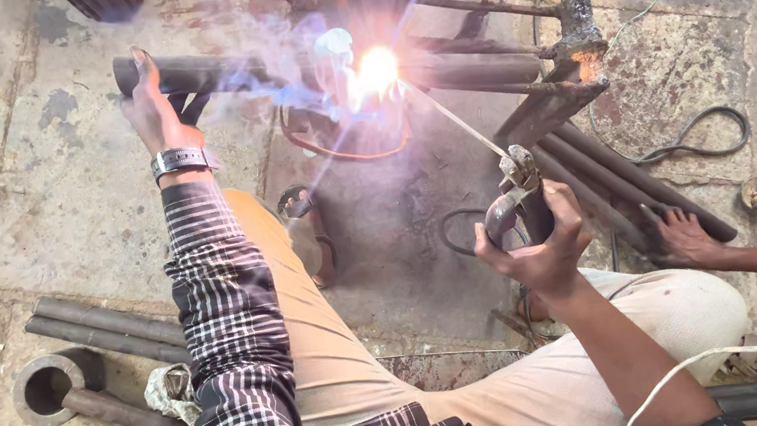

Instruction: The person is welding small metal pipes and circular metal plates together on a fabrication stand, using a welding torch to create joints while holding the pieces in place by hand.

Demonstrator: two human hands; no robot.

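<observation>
The person sits on a stone floor (10,190) with knees spread, welding. The right hand (537,243) has a closed grip around the handle of an electrode holder (511,202), and a thin welding rod (455,120) runs from it up and left to a bright arc (376,69) on a dark metal pipe (194,70) lying across the far middle of the scene. Bluish smoke drifts left from the arc. The left hand (152,112), with a metal watch (183,159) at the wrist, rests on the left end of that pipe, fingers wrapped over it.

To the right, a second person's hand (681,238) lies flat on a bundle of dark rods (616,175) that slant toward a rusty welded frame (567,61). Near left on the floor lie two more pipes (103,328) side by side and a short wide ring-ended pipe (47,389) whose open mouth shows only a dark hollow; what is inside cannot be told. A crumpled rag (169,390) sits just beside it. A thin cable (690,133) loops over the floor at far right, and a white cord (726,359) crosses the near right corner.
</observation>
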